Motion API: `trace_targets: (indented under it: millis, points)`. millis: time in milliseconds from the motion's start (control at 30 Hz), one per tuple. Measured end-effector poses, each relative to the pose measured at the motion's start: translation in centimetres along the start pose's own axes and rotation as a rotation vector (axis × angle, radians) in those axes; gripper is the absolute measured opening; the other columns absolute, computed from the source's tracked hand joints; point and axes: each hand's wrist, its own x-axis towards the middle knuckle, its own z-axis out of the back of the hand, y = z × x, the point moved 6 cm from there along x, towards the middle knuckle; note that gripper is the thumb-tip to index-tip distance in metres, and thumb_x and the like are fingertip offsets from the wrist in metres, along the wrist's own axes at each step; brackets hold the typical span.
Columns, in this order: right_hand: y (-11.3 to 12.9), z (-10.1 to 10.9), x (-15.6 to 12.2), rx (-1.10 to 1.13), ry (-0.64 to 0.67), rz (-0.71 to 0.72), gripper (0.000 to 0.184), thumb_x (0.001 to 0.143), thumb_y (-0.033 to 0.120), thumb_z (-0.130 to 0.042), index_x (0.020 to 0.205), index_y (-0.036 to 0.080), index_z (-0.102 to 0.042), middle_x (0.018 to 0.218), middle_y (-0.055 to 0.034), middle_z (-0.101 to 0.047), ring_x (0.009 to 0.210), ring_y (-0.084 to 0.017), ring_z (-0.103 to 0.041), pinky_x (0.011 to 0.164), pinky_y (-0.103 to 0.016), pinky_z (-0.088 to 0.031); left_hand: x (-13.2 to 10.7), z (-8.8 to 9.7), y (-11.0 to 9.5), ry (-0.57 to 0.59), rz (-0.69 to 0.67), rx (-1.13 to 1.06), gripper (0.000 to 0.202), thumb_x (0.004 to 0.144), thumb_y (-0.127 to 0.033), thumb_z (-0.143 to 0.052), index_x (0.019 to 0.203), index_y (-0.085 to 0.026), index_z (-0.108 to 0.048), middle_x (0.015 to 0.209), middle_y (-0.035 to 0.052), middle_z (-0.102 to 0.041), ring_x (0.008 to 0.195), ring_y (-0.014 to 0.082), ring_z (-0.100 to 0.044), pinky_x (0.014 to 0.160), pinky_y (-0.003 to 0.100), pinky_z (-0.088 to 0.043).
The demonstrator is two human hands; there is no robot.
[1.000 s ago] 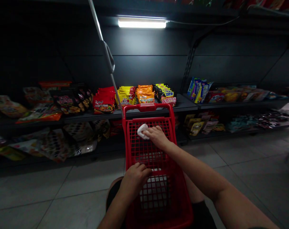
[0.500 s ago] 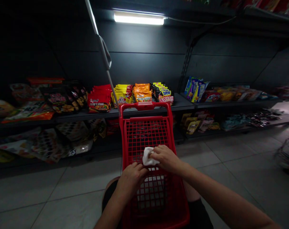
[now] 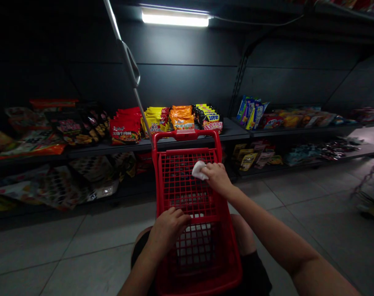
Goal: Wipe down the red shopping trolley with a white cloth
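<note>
The soft, light white wipe (image 3: 199, 170) lies on the far mesh of the red plastic trolley basket (image 3: 183, 135), best held by its loose edge, pressed under the closed fingers of the right hand (image 3: 218, 177), while the fingers of the left hand (image 3: 168, 232) curl around the crossbar (image 3: 202, 220).

In front of me stands a dark metal shelf unit (image 3: 187, 70), its upper shelf (image 3: 233, 133) lined with red, yellow and orange instant noodle packs (image 3: 125, 131) and other snack bags. Beneath that shelf, the lower shelf (image 3: 359, 152) holds flat foil packets (image 3: 247, 161), and a grey tiled floor (image 3: 97, 246) runs up to the unit's base.
</note>
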Motion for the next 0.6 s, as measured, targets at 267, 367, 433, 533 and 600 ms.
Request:
trace_targets:
  millis: [267,367,433,533,600]
  points:
    - [5.6,0.3,-9.3,0.196,0.298,0.373,0.018,0.09,0.026,-0.062,0.108,0.026,-0.066,0.099,-0.0032,-0.065,0.089,-0.019,-0.055,0.087,-0.034,-0.031,0.1,0.2,-0.5,0.009,-0.038,0.043,0.012,0.093,-0.023,-0.06,0.101,-0.025,-0.069,0.087,0.0015,-0.066,0.082,0.0171,-0.054,0.072,0.028,-0.044]
    - [0.9,1.3,-5.1,0.027,0.161,0.207,0.02,0.096,0.025,-0.054,0.11,0.025,-0.067,0.1,-0.0073,-0.065,0.094,-0.022,-0.055,0.094,-0.04,-0.026,0.0,0.2,-0.3,-0.015,-0.03,0.004,0.018,0.093,-0.023,-0.06,0.108,-0.028,-0.069,0.092,0.0012,-0.067,0.085,0.0175,-0.054,0.074,0.028,-0.044]
    - [-2.5,1.9,-2.9,-0.078,0.063,0.006,0.022,0.096,0.027,-0.053,0.113,0.022,-0.066,0.104,-0.011,-0.065,0.098,-0.024,-0.054,0.094,-0.041,-0.026,-0.2,0.1,-0.2,-0.026,-0.016,-0.021,0.021,0.091,-0.022,-0.062,0.11,-0.029,-0.069,0.095,0.0007,-0.068,0.087,0.0176,-0.054,0.076,0.029,-0.044]
    - [-3.7,1.9,-2.7,-0.081,0.056,-0.056,0.021,0.093,0.026,-0.057,0.111,0.02,-0.066,0.106,-0.0115,-0.066,0.098,-0.025,-0.055,0.092,-0.04,-0.026,-0.5,0.2,-0.1,-0.039,-0.022,-0.028,0.023,0.091,-0.022,-0.063,0.112,-0.029,-0.068,0.097,0.0002,-0.069,0.088,0.0178,-0.054,0.077,0.029,-0.044]
    - [-1.8,1.7,-4.4,-0.006,0.121,0.049,0.017,0.09,0.025,-0.06,0.106,0.02,-0.066,0.103,-0.0096,-0.067,0.097,-0.024,-0.056,0.091,-0.039,-0.027,-0.7,0.5,-0.3,-0.055,-0.035,-0.029,0.022,0.092,-0.023,-0.063,0.113,-0.028,-0.068,0.098,-0.0001,-0.07,0.087,0.0175,-0.054,0.077,0.03,-0.043]
